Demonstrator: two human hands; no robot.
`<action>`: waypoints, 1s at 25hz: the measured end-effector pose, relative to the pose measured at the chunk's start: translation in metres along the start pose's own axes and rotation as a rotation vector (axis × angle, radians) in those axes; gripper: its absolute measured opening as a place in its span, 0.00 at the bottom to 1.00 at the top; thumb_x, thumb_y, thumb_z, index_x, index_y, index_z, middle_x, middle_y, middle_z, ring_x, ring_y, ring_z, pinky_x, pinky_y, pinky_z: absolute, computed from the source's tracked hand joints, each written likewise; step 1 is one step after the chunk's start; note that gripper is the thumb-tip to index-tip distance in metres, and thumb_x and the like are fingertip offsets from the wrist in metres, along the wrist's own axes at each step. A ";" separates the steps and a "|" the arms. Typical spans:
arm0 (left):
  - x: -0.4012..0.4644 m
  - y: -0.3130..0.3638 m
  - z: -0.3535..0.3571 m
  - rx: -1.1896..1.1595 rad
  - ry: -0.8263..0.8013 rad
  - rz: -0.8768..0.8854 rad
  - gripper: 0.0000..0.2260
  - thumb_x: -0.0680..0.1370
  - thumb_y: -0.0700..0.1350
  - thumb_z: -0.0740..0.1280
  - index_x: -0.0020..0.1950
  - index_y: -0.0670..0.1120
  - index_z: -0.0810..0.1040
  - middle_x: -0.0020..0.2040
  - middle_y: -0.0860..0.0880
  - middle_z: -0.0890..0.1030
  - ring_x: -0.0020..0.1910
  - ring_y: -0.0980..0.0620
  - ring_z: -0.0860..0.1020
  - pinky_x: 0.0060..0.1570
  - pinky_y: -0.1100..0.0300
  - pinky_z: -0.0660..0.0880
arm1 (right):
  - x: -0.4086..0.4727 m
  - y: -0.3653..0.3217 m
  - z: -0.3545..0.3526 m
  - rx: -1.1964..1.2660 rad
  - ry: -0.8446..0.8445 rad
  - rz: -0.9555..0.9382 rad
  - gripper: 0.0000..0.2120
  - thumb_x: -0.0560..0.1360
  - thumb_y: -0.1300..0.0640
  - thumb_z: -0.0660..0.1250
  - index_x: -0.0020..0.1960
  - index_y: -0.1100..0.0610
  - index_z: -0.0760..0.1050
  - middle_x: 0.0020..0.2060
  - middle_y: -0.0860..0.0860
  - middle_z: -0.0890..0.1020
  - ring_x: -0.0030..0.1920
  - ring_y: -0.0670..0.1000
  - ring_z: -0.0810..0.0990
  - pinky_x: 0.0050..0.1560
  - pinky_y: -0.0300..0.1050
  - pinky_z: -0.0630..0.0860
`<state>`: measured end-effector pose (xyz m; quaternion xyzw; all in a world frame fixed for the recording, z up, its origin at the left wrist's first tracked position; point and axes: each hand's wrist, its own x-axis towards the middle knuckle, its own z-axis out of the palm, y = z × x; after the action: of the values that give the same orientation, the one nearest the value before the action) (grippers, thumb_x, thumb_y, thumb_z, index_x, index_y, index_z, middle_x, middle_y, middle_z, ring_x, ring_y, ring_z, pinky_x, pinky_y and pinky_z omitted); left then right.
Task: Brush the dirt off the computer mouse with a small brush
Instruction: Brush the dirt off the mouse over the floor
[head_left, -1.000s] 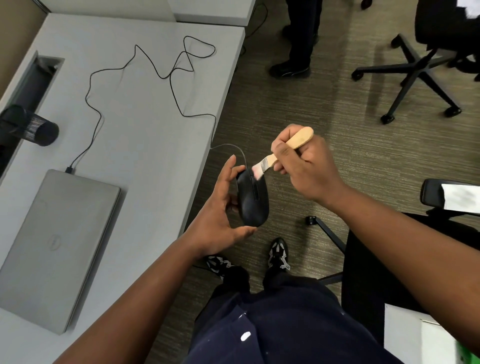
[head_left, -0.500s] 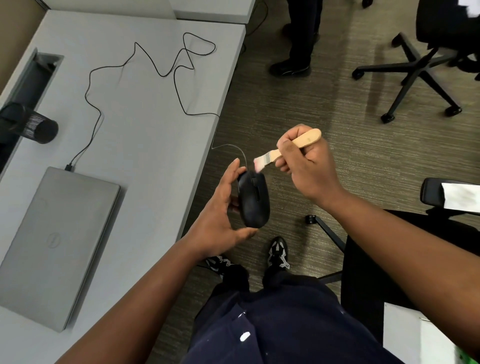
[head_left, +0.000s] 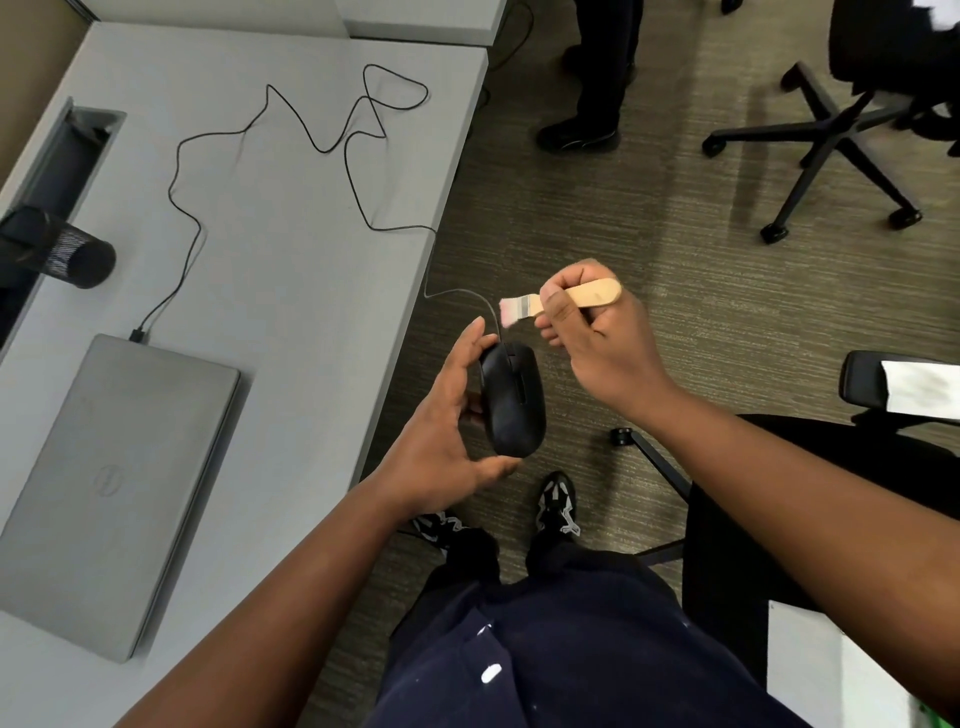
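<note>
A black wired computer mouse (head_left: 511, 400) is held over the carpet, just off the desk's right edge. My left hand (head_left: 441, 441) holds it from the left, thumb under its near end and fingers along its side. My right hand (head_left: 597, 338) grips a small brush (head_left: 566, 301) by its pale wooden handle. The pinkish-white bristles point left and hang a little above and beyond the mouse's front end, not touching it. The mouse's thin black cable (head_left: 363, 156) runs up onto the desk in loose loops.
A closed grey laptop (head_left: 104, 483) lies on the grey desk (head_left: 285, 291), the cable plugged at its far corner. A black mesh cup (head_left: 72, 257) stands at the left. Two office chairs (head_left: 841, 130) and another person's legs (head_left: 597, 78) occupy the carpet. My feet are below.
My right hand has lifted the brush up and away from the mouse's front end, turning the handle more level. The left hand and mouse have stayed put.
</note>
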<state>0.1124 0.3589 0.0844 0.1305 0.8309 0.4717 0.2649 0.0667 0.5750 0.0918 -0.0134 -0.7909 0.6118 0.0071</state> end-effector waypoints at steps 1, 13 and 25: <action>0.000 0.000 -0.001 -0.002 0.000 -0.003 0.63 0.68 0.37 0.84 0.85 0.62 0.40 0.82 0.60 0.59 0.63 0.57 0.81 0.61 0.63 0.78 | 0.000 -0.001 0.000 0.012 0.015 -0.001 0.06 0.84 0.50 0.65 0.49 0.47 0.75 0.38 0.51 0.85 0.40 0.53 0.86 0.44 0.58 0.84; 0.000 0.000 -0.002 0.000 -0.019 0.008 0.63 0.69 0.38 0.84 0.85 0.64 0.42 0.79 0.70 0.59 0.65 0.57 0.80 0.60 0.63 0.79 | 0.007 -0.006 -0.002 -0.096 -0.062 0.036 0.12 0.85 0.52 0.63 0.45 0.55 0.76 0.31 0.49 0.83 0.35 0.53 0.85 0.39 0.57 0.82; 0.002 0.003 -0.004 -0.029 -0.010 -0.013 0.62 0.69 0.36 0.83 0.85 0.62 0.41 0.82 0.64 0.58 0.64 0.58 0.81 0.59 0.65 0.78 | 0.006 0.001 -0.007 -0.057 -0.030 -0.024 0.01 0.81 0.52 0.69 0.51 0.49 0.77 0.41 0.55 0.84 0.41 0.61 0.84 0.39 0.64 0.80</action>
<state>0.1086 0.3590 0.0883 0.1236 0.8235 0.4810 0.2742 0.0606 0.5824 0.0929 0.0050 -0.8083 0.5888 0.0023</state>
